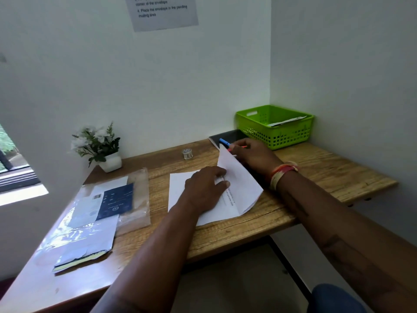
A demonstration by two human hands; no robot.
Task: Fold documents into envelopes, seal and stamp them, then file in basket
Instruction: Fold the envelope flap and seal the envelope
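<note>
Your left hand (206, 188) lies palm-down on the document (216, 195), fingers nearly straight and spread, their tips pressing the sheet along the line where it bends. Your right hand (252, 155) is at the far edge of the raised flap; its fingers are curled there, apparently pinching the paper's upper corner, though the flap hides the fingertips, so the grip cannot be confirmed fully. A woven band (282, 175) sits on that wrist.

The document rests near the middle of the wooden desk (316, 168) — its left part flat, its right part lifted and tilted over towards the left hand, with a line of print showing at the crease.

Just beyond the right hand, a blue-capped pen (225, 142) lies against a dark flat pad (230, 135). The green basket (274, 126) stands in the far right corner, touching both walls, with paper already inside.

To the left — a clear plastic sleeve (94, 213) holding a navy booklet (116, 201) and other papers. A small glass jar (187, 153) and a potted white flower (98, 145) stand along the back wall, under a printed instruction notice (162, 12).
</note>
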